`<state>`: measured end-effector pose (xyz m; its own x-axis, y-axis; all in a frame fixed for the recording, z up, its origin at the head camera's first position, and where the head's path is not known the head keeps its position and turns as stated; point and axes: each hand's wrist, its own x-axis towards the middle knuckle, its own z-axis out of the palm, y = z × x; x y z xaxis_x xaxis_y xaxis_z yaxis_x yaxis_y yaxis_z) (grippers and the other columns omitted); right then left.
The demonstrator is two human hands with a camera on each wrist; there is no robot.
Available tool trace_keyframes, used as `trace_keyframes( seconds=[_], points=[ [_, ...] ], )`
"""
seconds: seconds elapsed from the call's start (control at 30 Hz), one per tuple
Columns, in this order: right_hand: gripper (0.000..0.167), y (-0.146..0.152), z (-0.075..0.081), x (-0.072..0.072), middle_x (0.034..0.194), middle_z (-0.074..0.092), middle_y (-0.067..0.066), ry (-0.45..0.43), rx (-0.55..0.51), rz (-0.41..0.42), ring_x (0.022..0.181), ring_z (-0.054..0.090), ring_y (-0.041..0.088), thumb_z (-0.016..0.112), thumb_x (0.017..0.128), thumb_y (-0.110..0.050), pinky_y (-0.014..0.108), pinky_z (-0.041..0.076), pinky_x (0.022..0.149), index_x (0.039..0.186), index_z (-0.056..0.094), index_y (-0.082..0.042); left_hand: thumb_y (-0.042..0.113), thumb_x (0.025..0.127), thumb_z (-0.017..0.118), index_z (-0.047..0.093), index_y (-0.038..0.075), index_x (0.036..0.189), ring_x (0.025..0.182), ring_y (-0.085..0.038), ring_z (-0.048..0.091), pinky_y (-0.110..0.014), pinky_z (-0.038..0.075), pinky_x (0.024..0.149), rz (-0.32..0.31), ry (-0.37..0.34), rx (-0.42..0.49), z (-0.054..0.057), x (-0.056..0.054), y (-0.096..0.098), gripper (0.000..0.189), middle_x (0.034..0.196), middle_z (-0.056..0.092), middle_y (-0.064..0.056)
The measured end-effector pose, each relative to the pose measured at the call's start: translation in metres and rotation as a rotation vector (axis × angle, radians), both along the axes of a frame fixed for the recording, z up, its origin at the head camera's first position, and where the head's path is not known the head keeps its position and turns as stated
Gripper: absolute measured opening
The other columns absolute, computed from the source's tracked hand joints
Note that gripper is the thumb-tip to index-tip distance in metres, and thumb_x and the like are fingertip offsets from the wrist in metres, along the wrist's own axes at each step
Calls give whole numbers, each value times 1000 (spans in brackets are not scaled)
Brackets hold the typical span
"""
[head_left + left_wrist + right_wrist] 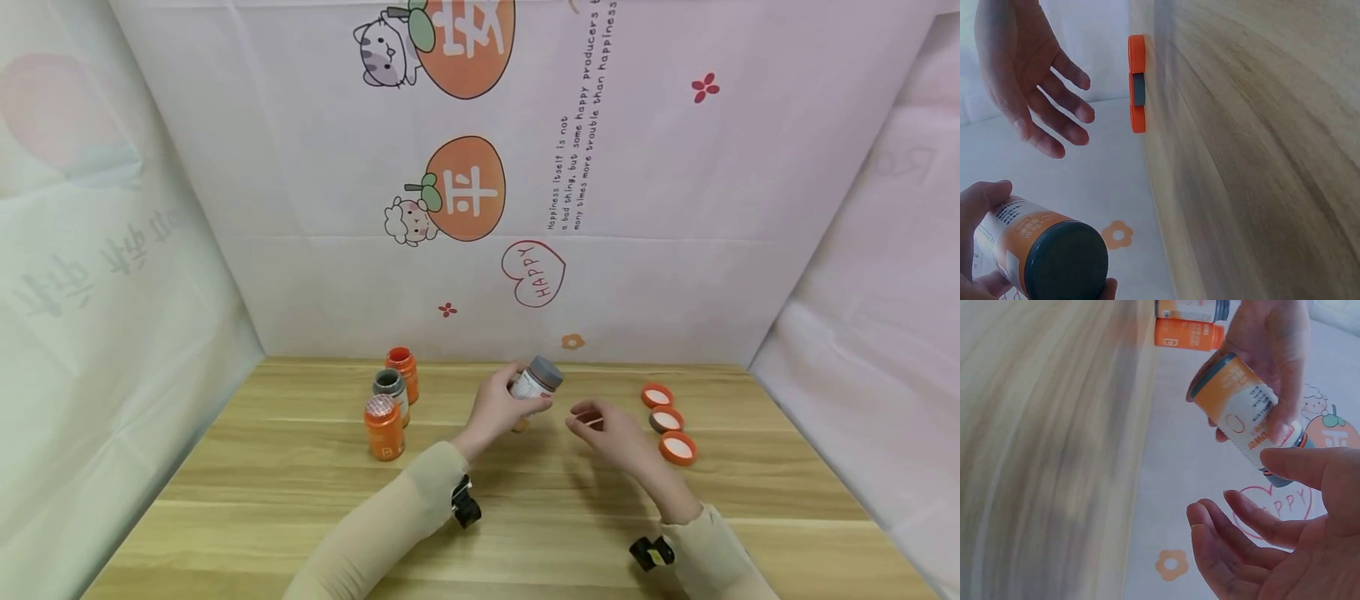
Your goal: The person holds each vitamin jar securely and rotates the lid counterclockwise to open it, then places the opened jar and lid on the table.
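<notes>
My left hand [497, 410] grips a white and orange bottle [531, 387] with a grey lid [546, 372], its fingers and thumb wrapped around the body. The bottle is raised over the table and tilted, lid end leaning to the right. In the left wrist view, its dark grey base [1067, 262] faces the camera. My right hand [613, 433] hovers to the right of the bottle with loosely bent fingers and nothing in them. From the right wrist, its thumb [1297, 465] overlaps the lid end of the bottle.
Three lidless bottles stand at the left: an orange one at the back [402, 377], a grey-necked one [391, 392], and an orange one in front [386, 433] with a silvery patterned top. Three lids [678, 448] lie in a row at the right. A printed cloth [637, 208] hangs behind the table.
</notes>
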<state>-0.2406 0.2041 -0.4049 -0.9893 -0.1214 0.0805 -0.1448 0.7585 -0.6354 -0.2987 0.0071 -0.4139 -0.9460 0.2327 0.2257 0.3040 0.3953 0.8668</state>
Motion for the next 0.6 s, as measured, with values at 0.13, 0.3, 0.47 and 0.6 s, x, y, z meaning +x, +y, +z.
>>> trace_keyframes(
  seconds=[0.13, 0.3, 0.47, 0.6],
  points=[
    [45, -3, 5, 2, 114, 65, 13, 3, -24, 11, 103, 62, 32, 58, 93, -40, 43, 52, 82, 121, 57, -4, 36, 73, 80, 58, 22, 120, 79, -13, 61, -27, 51, 58, -19, -10, 17, -1, 3, -3, 54, 101, 64, -2],
    [50, -5, 9, 4, 118, 62, 16, 2, -47, 18, 106, 61, 33, 56, 93, -42, 44, 52, 83, 125, 54, -4, 36, 72, 81, 59, 21, 118, 78, -12, 61, -27, 51, 57, -40, -4, 20, -3, 5, -8, 53, 98, 64, -1],
    [55, -8, 13, 5, 121, 61, 17, 3, -56, 21, 108, 60, 33, 55, 93, -46, 44, 52, 84, 128, 52, -5, 37, 72, 81, 59, 22, 121, 76, -10, 60, -26, 50, 59, -42, 9, -6, -4, 10, -12, 55, 96, 65, 0],
    [54, -10, 16, 6, 121, 61, 18, 7, -68, 27, 108, 60, 34, 55, 93, -45, 45, 52, 84, 129, 51, -5, 36, 71, 82, 60, 24, 120, 76, -9, 60, -25, 50, 60, -60, 31, -10, -4, 14, -14, 55, 96, 66, 0]
  ],
)
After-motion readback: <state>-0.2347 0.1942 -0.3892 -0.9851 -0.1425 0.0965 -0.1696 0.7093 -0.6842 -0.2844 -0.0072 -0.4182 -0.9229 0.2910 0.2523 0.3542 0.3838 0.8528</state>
